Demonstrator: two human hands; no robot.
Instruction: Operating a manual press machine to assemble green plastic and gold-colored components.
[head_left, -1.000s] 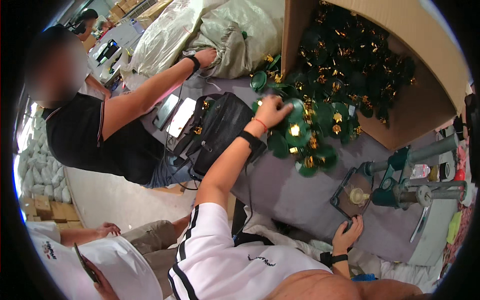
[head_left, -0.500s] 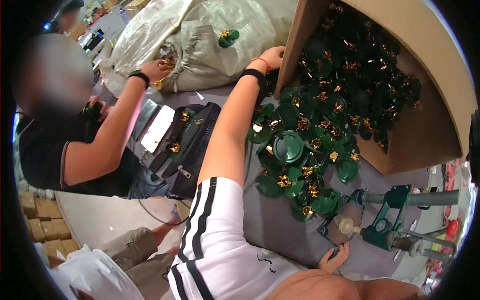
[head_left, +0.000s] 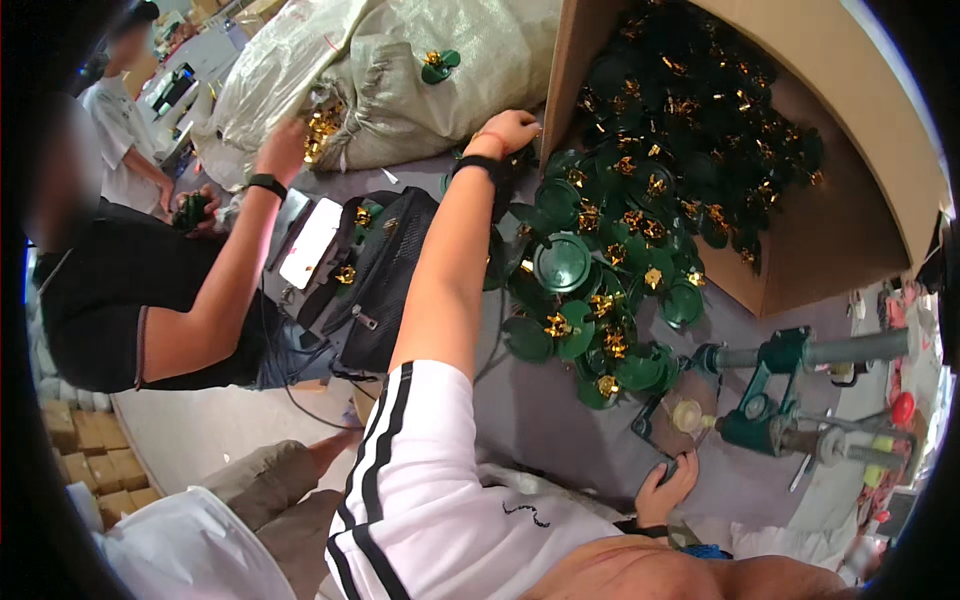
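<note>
My left hand (head_left: 510, 131), with a black wristband and an orange-red cord, reaches far out beside the cardboard box's wall (head_left: 560, 85). Its fingers curl downward over dark green pieces; what they grip is hidden. Green discs with gold flower-shaped clips (head_left: 562, 262) lie heaped below the box mouth. At the lower right, my right hand (head_left: 668, 490) rests by the base of a green hand press (head_left: 765, 400). A small dark piece (head_left: 661, 474) shows between its thumb and fingers. A pale round pad (head_left: 687, 416) sits under the press head.
More green and gold pieces (head_left: 690, 130) fill the tipped box. A woven sack (head_left: 400, 105) stands at the back. Beside my left arm lie a black bag (head_left: 385, 280) and a white phone (head_left: 312, 243). A co-worker's hand (head_left: 283, 148) reaches over gold clips; another person stands behind.
The view has shifted slightly. My left hand has drawn back from the box's edge. The co-worker's near hand has lifted off the gold clips. My right hand stays by the press.
</note>
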